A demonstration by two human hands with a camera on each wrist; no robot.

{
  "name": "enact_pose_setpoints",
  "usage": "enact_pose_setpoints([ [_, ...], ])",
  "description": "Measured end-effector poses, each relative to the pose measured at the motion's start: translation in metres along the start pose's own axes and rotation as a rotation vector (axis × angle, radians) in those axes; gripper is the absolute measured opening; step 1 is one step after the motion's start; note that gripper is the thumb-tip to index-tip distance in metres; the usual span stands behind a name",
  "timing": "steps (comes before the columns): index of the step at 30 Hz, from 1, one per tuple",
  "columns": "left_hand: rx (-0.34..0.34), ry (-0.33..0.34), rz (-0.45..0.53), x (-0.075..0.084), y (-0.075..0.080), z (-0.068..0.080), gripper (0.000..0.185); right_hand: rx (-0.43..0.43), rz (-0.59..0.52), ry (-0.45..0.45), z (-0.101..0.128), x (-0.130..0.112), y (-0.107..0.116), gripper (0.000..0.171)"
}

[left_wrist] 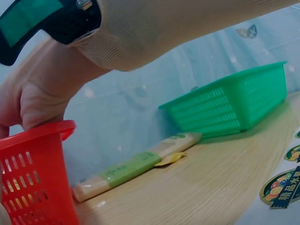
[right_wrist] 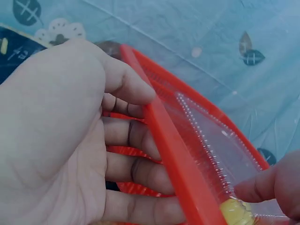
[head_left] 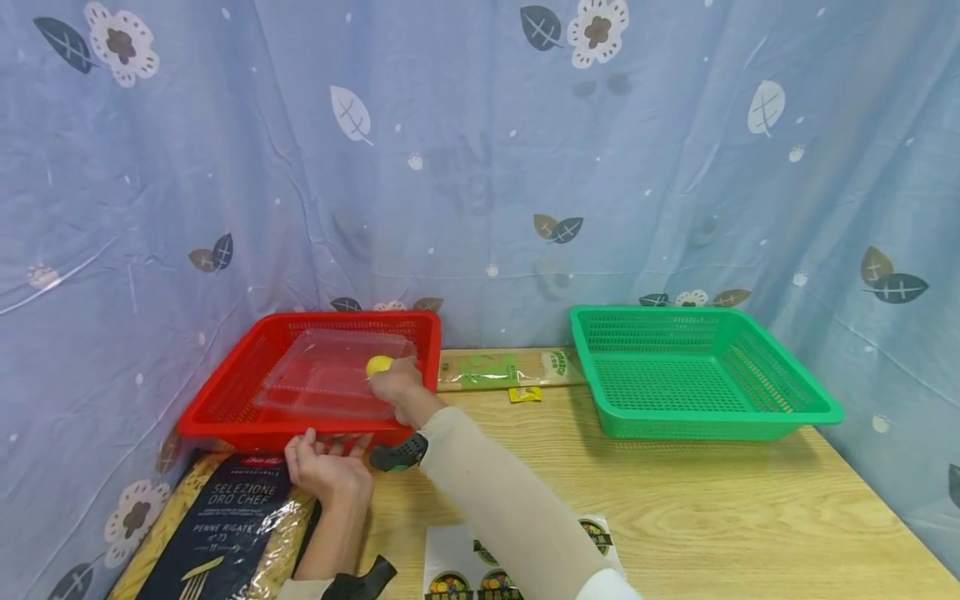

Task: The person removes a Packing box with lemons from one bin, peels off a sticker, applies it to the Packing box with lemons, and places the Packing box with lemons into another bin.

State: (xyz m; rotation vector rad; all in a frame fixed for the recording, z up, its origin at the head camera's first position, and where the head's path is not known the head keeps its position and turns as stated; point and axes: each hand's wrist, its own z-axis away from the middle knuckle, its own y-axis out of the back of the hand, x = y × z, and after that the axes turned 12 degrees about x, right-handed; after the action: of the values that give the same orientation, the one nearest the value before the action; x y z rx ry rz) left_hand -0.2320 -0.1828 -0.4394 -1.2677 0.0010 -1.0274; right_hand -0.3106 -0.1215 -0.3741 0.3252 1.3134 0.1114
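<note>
Curtained-off work nook; wider room cannot be told. Pale-blue fabric curtain [head_left: 465,175] with printed leaves and flowers behind and along both sides of pale wood-grain tabletop [head_left: 720,500]. On it, rectangular red perforated-plastic basket [head_left: 255,428], rectangular green perforated-plastic basket [head_left: 697,423].

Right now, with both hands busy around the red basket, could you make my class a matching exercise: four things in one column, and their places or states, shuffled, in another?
Things
1. Left hand
2. Right hand
3. Sachet
4. Sticker sheet

Places or states
A. Just in front of the long pack
B. At the near rim of the red basket
C. Partly hidden by the right sleeve in the head view
D. Holding a yellow thing

Pairs: 1-B, 2-D, 3-A, 4-C
</note>
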Motion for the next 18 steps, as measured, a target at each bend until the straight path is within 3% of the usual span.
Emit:
enact_pose_setpoints([
  [7,-0.004,-0.001,-0.02,-0.0002,0.0014,0.0014,0.015,0.018,-0.061,-0.046,-0.0038,0.0043,-0.0052,0.083],
  [15,-0.047,-0.058,-0.047,-0.0033,0.0021,-0.0006,0.012,-0.046,-0.242,-0.009,-0.0078,0.0054,-0.0054,0.044],
  [18,-0.064,-0.078,-0.048,-0.0036,0.002,-0.0013,0.013,-0.045,-0.256,-0.006,-0.0066,0.0045,-0.0057,0.04],
])
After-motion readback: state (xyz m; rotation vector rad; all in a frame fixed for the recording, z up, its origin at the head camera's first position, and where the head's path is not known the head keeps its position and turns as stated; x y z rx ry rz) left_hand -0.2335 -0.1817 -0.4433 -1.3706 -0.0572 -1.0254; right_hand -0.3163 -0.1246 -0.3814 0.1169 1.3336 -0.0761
